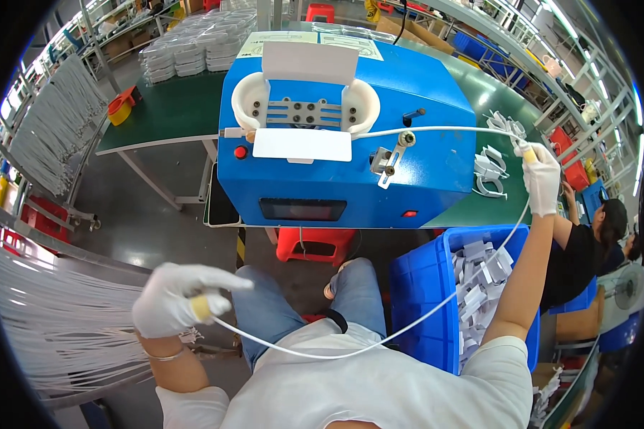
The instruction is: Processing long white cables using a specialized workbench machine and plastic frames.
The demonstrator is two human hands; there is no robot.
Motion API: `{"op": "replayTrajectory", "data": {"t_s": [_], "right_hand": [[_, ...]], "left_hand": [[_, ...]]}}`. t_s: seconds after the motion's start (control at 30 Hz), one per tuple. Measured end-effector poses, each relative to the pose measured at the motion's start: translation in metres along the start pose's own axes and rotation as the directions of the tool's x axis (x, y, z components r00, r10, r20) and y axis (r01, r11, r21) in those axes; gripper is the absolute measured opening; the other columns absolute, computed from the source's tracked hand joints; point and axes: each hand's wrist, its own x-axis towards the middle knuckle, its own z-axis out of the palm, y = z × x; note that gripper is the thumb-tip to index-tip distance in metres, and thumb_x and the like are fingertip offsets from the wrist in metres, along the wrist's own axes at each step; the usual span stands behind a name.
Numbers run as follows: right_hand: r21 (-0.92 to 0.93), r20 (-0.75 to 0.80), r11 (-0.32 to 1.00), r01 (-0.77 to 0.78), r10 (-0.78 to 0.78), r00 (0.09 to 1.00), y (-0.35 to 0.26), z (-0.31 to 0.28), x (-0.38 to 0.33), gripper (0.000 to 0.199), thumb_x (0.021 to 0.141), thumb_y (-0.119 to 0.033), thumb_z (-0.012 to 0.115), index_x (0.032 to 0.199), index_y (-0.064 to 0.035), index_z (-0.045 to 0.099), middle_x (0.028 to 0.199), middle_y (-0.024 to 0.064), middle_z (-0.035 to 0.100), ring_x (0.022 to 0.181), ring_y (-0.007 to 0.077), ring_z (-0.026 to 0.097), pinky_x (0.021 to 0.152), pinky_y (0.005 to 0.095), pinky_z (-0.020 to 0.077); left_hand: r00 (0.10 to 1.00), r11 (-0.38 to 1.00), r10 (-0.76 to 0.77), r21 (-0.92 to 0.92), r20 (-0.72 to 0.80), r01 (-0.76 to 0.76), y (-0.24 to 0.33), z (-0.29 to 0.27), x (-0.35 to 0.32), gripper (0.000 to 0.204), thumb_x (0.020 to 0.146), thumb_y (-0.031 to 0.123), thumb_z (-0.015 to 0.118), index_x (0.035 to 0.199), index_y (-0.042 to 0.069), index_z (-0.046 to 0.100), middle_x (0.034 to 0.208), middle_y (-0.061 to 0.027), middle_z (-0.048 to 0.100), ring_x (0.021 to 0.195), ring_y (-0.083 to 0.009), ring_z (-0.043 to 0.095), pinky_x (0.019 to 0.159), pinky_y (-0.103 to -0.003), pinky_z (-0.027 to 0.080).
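**White cable stretched between two gloved hands at the blue machine**

White-gloved and raised toward the upper right of the frame, the right hand (pixel 540 175) has its fingers closed around the white cable (pixel 350 353), pinching it where it bends just past the right side of the blue machine (pixel 347 132). From that grip one run of the cable goes left in a nearly straight line across the machine's front to a small fitting near its left edge, beside a red button (pixel 240 151). The other run drops from the same hand, passes in front of the blue bin (pixel 426 286) of white tags at lower right, sags across the person's lap and climbs to the left hand (pixel 179 299).

That left hand, also gloved, sits at lower left of the frame. Its thumb and fingers are pressed together on the cable's end, with the index finger pointing out to the right and a yellowish band showing on one finger.

Just left of the left hand hangs a dense row of white cables (pixel 43 314) on a rack. On the green table (pixel 168 111) behind the machine lie stacks of bagged white items (pixel 197 43) at upper centre, and loose white clips (pixel 490 168) lie to the machine's right. Another person (pixel 587 247) in black sits at the right edge.
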Motion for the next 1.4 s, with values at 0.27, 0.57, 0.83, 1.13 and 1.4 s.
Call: {"op": "replayTrajectory", "data": {"t_s": [0.27,0.57,0.83,1.13,1.4], "right_hand": [[0.025,0.133,0.989,-0.148,0.143,0.981,0.015,-0.022,-0.032,0.020,0.091,-0.024,0.061,0.084,-0.0053,0.064,0.056,-0.0092,0.041,0.042,-0.0012,0.031,0.039,0.0170,0.0193],[0.164,0.245,0.960,-0.228,0.184,0.952,-0.014,0.004,-0.053,0.020,0.089,-0.021,0.062,0.081,-0.0027,0.062,0.054,-0.0072,0.042,0.040,0.0000,0.031,0.038,0.0177,0.0190],[0.243,0.417,0.936,-0.253,0.135,0.899,-0.064,0.057,-0.067,0.019,0.084,-0.016,0.065,0.076,0.0009,0.063,0.055,-0.0019,0.050,0.037,0.0034,0.038,0.036,0.0188,0.0262],[0.315,0.442,0.889,-0.331,0.171,0.880,-0.070,0.063,-0.076,0.023,0.088,-0.019,0.063,0.076,0.0010,0.062,0.051,-0.0007,0.051,0.036,0.0049,0.045,0.036,0.0178,0.0351],[0.343,0.412,0.886,-0.313,0.157,0.898,-0.063,0.066,-0.081,0.025,0.089,-0.019,0.062,0.076,0.0019,0.061,0.050,-0.0012,0.049,0.035,0.0041,0.042,0.036,0.0191,0.0386]], "left_hand": [[0.859,0.968,-0.249,0.085,0.447,0.237,-0.051,0.060,0.053,0.031,0.090,0.016,0.060,0.119,0.005,0.062,0.098,-0.0065,0.067,0.077,-0.0088,0.061,0.071,-0.024,0.050],[0.846,0.968,-0.199,-0.038,0.495,0.250,-0.114,0.112,0.073,0.034,0.092,0.021,0.058,0.123,0.006,0.059,0.102,-0.0097,0.067,0.083,-0.0108,0.062,0.075,-0.024,0.050],[0.885,0.926,-0.366,0.021,0.288,0.376,-0.162,0.119,0.077,0.034,0.089,0.016,0.062,0.118,-0.003,0.059,0.106,-0.0107,0.066,0.097,-0.0158,0.063,0.088,-0.026,0.048],[0.920,0.914,-0.365,0.244,0.142,0.324,-0.207,0.112,0.057,0.026,0.084,0.006,0.062,0.110,0.001,0.065,0.098,-0.0100,0.067,0.089,-0.0138,0.063,0.082,-0.026,0.049],[0.895,0.953,-0.278,0.220,0.349,0.210,-0.163,0.136,0.089,0.028,0.084,0.013,0.064,0.112,0.005,0.066,0.096,-0.0066,0.066,0.083,-0.0115,0.061,0.076,-0.025,0.050]]}}
